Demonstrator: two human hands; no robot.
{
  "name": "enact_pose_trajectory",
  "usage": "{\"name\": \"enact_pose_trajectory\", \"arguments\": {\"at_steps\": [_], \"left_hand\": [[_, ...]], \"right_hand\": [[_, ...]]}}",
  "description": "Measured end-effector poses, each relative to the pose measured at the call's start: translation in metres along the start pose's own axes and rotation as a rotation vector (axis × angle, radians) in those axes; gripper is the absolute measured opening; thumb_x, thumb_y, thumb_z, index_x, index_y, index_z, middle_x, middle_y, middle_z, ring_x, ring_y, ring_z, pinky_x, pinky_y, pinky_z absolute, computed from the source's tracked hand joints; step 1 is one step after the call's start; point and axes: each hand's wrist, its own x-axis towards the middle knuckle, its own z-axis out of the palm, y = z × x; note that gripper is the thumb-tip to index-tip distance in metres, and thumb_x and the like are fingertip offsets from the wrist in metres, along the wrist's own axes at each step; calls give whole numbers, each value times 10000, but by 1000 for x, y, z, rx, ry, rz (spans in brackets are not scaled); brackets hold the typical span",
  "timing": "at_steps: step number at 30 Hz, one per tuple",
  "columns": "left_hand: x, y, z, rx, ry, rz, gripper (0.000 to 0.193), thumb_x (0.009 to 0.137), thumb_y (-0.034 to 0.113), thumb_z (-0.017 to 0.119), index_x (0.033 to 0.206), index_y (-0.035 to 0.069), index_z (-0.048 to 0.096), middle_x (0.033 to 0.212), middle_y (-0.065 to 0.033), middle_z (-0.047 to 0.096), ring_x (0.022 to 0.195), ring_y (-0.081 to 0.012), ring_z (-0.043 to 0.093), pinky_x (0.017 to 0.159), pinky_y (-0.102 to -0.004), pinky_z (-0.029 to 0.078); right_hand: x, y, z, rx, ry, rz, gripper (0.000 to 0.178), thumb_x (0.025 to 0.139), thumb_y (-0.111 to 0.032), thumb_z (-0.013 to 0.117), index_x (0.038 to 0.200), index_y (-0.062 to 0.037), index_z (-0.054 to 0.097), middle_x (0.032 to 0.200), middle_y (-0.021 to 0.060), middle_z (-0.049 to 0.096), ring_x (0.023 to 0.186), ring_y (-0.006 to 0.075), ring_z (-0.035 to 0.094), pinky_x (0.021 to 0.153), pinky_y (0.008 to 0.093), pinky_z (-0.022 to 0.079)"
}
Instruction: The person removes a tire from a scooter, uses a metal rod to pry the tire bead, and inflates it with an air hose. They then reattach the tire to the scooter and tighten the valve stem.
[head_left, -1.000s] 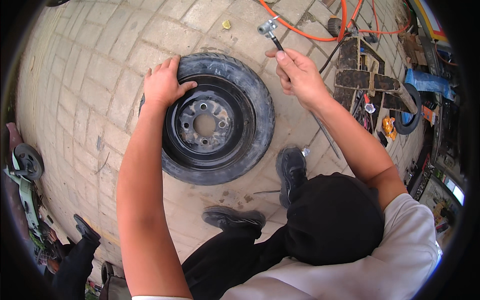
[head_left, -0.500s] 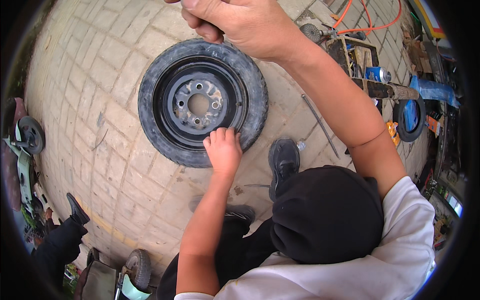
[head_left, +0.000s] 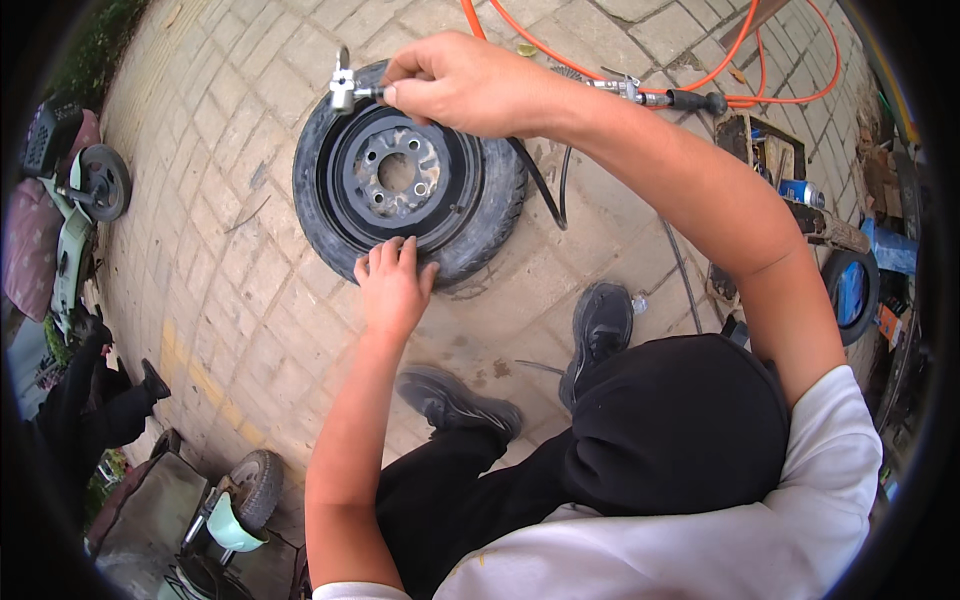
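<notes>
A black wheel (head_left: 345, 215), its tyre dusty and its steel rim dark, lies on the paving in front of me. My left hand (head_left: 393, 285) rests at the near edge of it, fingers apart over the tyre and rim lip, thumb to the right. Above the far side of the wheel, my right hand (head_left: 455, 85) pinches a silver air chuck (head_left: 342, 88) by its dark stem. From beneath this hand a black hose (head_left: 545, 195) hangs in a loop. The chuck appears held in the air, and the wheel's far edge is partly hidden behind it and the hand.
An orange air hose (head_left: 740, 60) with a metal coupling (head_left: 630, 90) runs across the upper right. Beside it stands a grimy tool tray (head_left: 735, 160) with a blue can (head_left: 800, 192). A small tyre (head_left: 850, 295) lies farther right. Scooters (head_left: 70, 240) and another person's dark-trousered leg (head_left: 115, 410) are at left.
The view has shifted, bringing my right hand lower in the picture and showing the air chuck and hoses. My left hand's fingers are spread wider at the wheel's near edge.
</notes>
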Motion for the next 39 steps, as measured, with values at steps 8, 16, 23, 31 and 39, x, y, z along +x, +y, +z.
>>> {"name": "enact_pose_trajectory", "arguments": {"at_steps": [8, 16, 23, 31, 39], "left_hand": [[3, 54, 47, -60, -19, -106, 951, 630, 412, 851, 1355, -30, 424, 1318, -147, 474, 1259, -287, 420, 1021, -489, 298], [-23, 2, 26, -234, 53, -85, 742, 681, 281, 827, 1309, 33, 522, 1255, -95, 526, 1207, -272, 469, 1028, -491, 297], [12, 3, 42, -956, 145, -517, 371, 848, 56, 686, 1201, -37, 619, 1021, -125, 656, 889, -237, 636, 823, -328, 502], [12, 4, 55, -913, 214, -507, 306, 894, 112, 697, 1188, 33, 664, 1003, -82, 645, 904, -148, 619, 859, -295, 493], [13, 6, 51, -871, 359, -344, 192, 845, 74, 685, 1035, 50, 696, 940, -113, 675, 966, -306, 590, 873, -402, 471]], "right_hand": [[-52, 139, 55, -364, -202, 61, 186, 889, -164, 636, 990, -19, 693, 949, 166, 695, 919, 338, 659, 788, 406, 516], [-34, 142, 113, -461, -174, -170, 152, 863, -169, 654, 969, -60, 655, 922, 112, 673, 881, 338, 646, 730, 440, 510], [-34, 140, 120, -578, -285, -79, 137, 866, -165, 632, 933, -49, 657, 911, 117, 672, 865, 352, 647, 711, 472, 508], [-21, 135, 112, -565, -454, 65, 186, 835, -199, 632, 844, -18, 677, 771, 155, 677, 704, 322, 680, 643, 437, 536], [-2, 96, 122, -39, -477, 706, 585, 905, -498, 611, 770, 71, 631, 583, 96, 568, 413, 166, 542, 348, 299, 390]]}}
